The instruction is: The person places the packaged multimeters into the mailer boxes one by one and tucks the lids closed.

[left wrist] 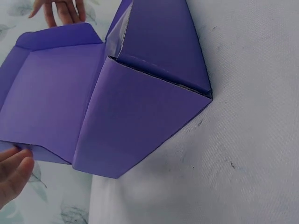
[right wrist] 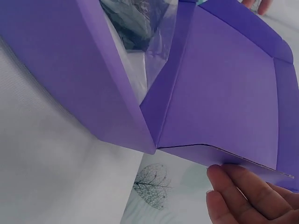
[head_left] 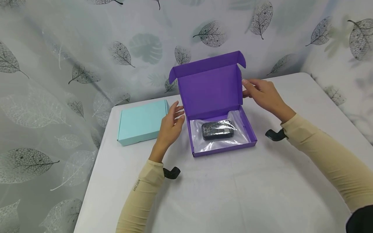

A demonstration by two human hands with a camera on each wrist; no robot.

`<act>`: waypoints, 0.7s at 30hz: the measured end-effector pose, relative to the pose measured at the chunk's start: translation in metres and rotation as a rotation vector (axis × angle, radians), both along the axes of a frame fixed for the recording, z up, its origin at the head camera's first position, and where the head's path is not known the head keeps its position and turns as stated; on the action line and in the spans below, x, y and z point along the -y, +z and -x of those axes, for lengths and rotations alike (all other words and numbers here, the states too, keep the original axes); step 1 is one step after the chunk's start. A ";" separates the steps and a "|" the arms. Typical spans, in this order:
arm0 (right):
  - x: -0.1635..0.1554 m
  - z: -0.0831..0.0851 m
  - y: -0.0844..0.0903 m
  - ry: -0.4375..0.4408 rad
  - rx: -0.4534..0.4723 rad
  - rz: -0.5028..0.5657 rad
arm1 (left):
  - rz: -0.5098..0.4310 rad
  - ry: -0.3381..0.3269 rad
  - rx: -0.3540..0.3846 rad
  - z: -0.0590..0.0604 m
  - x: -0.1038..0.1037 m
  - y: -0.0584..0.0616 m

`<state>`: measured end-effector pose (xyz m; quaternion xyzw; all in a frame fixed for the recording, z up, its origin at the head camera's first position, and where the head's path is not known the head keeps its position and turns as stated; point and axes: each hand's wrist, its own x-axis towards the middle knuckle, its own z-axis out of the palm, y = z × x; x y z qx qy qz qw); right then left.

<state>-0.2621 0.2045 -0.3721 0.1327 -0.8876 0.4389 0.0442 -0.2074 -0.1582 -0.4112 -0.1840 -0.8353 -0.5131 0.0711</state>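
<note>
At the purple box (head_left: 225,150), the left hand (head_left: 170,127) and right hand (head_left: 263,95) grip nothing; their loosely extended fingers touch the outer sides of its lid (head_left: 211,90), probably to steady it raised. The black device (head_left: 218,130) lies inside that box; it is bagged, presumably against scratches.

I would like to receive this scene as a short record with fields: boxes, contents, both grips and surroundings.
Purple box: lid raised, standing up at the back
Contents: black object in clear plastic
Mint box: closed, left of the purple one
Left grip: at the lid's left edge
Right grip: at its right edge
Surface: white table
Background: leaf-patterned backdrop
</note>
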 end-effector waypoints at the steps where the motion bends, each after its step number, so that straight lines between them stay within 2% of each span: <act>1: 0.000 -0.001 0.000 0.003 0.000 0.004 | 0.001 -0.001 0.000 0.000 0.000 0.000; 12: -0.003 -0.005 -0.001 0.002 -0.016 0.003 | 0.010 -0.020 -0.048 -0.002 -0.002 0.000; 21: -0.005 -0.011 0.000 -0.011 -0.014 -0.010 | 0.028 -0.008 -0.066 -0.003 -0.002 0.000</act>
